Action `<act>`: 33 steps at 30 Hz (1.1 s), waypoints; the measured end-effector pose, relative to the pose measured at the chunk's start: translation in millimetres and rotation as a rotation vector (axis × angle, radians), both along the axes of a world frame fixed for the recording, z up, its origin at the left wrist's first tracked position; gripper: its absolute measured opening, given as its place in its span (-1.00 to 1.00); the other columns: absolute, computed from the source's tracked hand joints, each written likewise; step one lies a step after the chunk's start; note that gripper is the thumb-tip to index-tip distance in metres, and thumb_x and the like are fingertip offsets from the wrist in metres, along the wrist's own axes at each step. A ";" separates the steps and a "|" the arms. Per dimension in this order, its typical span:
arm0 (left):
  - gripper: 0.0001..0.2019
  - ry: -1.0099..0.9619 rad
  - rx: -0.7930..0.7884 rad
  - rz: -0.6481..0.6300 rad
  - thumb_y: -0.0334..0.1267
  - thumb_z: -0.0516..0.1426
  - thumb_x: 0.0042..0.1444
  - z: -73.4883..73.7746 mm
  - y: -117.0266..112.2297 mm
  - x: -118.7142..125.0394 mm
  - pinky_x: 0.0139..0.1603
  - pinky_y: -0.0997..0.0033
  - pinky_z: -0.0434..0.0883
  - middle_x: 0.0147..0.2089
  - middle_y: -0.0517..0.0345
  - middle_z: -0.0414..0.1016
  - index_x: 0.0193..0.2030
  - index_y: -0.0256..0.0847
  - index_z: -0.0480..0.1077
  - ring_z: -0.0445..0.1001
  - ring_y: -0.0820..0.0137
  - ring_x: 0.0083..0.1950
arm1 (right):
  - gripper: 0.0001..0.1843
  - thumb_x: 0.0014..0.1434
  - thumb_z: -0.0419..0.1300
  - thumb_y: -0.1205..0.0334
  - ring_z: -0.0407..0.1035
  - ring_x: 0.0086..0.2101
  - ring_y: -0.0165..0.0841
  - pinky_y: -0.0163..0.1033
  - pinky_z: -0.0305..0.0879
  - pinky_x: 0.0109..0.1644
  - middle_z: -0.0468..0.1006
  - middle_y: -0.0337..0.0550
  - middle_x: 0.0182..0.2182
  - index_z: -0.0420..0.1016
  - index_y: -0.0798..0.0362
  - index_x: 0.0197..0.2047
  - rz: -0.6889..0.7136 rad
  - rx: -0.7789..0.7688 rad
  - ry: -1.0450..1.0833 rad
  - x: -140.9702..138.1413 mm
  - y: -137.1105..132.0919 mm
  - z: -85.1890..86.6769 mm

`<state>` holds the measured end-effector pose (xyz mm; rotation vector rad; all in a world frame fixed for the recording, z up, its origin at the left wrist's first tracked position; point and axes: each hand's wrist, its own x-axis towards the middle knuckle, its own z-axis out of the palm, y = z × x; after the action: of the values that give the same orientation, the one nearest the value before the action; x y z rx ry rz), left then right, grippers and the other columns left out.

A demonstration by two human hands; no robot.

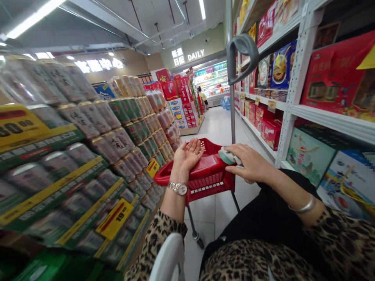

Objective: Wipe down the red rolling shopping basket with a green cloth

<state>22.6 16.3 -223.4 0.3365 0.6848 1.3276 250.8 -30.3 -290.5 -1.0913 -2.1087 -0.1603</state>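
Note:
A red plastic shopping cart (207, 168) stands in front of me, with a perforated basket and dark legs on wheels. My left hand (188, 155) is palm up over the cart's left part, fingers loosely curled apart and nothing in it. I cannot tell whether it touches the red rim. At the cart's right side, my right hand (249, 162) grips a crumpled grey-white and green cloth (229, 157) against the rim. The cloth's far side is hidden under my fingers.
Stacked can packs (114, 144) with yellow price signs (115, 218) line the left. White shelves (287, 105) with gift boxes stand close on the right. A metal pole with a grey handle (242, 54) rises behind the cart. A person (202, 97) is far down the aisle.

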 end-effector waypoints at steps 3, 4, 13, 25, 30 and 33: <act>-0.73 0.007 0.019 -0.030 -0.23 -0.02 0.36 -0.7 10.1 -10.2 0.01 0.12 0.51 -0.31 0.04 0.57 -0.22 -0.28 0.45 0.59 0.35 -0.26 | -0.56 0.30 0.17 0.00 0.42 0.02 -0.08 0.03 0.32 0.14 0.54 0.08 0.04 0.46 0.04 0.16 -0.031 0.001 -0.027 -12.7 1.5 0.2; -0.73 0.012 0.024 -0.037 -0.22 -0.02 0.37 -0.8 13.4 -13.2 0.03 0.09 0.50 -0.31 0.03 0.57 -0.23 -0.28 0.45 0.59 0.34 -0.25 | -0.58 0.34 0.13 0.02 0.42 0.01 -0.09 0.02 0.32 0.13 0.55 0.08 0.02 0.47 0.04 0.16 -0.044 0.006 -0.032 -16.6 2.9 -0.1; -0.69 -0.060 0.056 -0.048 -0.18 -0.07 0.39 -4.4 37.5 -24.9 0.24 -0.19 0.34 -0.36 0.10 0.57 -0.25 -0.27 0.42 0.60 0.31 -0.23 | -0.65 0.36 0.10 0.15 0.41 0.02 -0.12 0.08 0.25 0.21 0.55 0.03 0.05 0.46 -0.01 0.17 -0.042 0.021 -0.046 4.6 17.2 -3.8; -0.69 -0.076 0.097 -0.121 -0.16 -0.07 0.39 -9.1 55.6 -20.6 0.26 -0.25 0.29 -0.35 0.07 0.59 -0.18 -0.25 0.42 0.62 0.25 -0.23 | -0.65 0.37 0.15 0.12 0.36 -0.05 -0.03 0.06 0.19 0.14 0.50 0.18 0.00 0.54 0.07 0.12 -0.194 0.059 -0.270 -71.1 6.3 21.1; -0.70 -0.067 0.096 -0.121 -0.15 -0.06 0.38 -8.2 57.2 -32.3 0.28 -0.26 0.27 -0.34 0.08 0.61 -0.22 -0.22 0.43 0.62 0.24 -0.24 | -0.54 0.32 0.23 0.07 0.42 -0.05 -0.05 -0.01 0.27 0.07 0.54 0.13 0.01 0.46 0.05 0.22 -0.198 0.065 -0.210 -76.4 9.0 17.6; -0.71 -0.067 0.095 -0.135 -0.16 -0.05 0.38 -7.8 56.6 -38.4 0.27 -0.28 0.27 -0.33 0.06 0.61 -0.18 -0.23 0.44 0.62 0.22 -0.20 | -0.41 0.30 0.26 0.03 0.45 -0.03 -0.06 0.02 0.29 0.10 0.58 0.09 0.01 0.34 0.05 0.32 -0.128 0.071 -0.124 -58.2 12.2 5.9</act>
<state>-15.8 72.9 -231.2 0.4061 0.5347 1.2395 192.6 -18.1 -284.6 -1.2012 -2.1251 -0.3697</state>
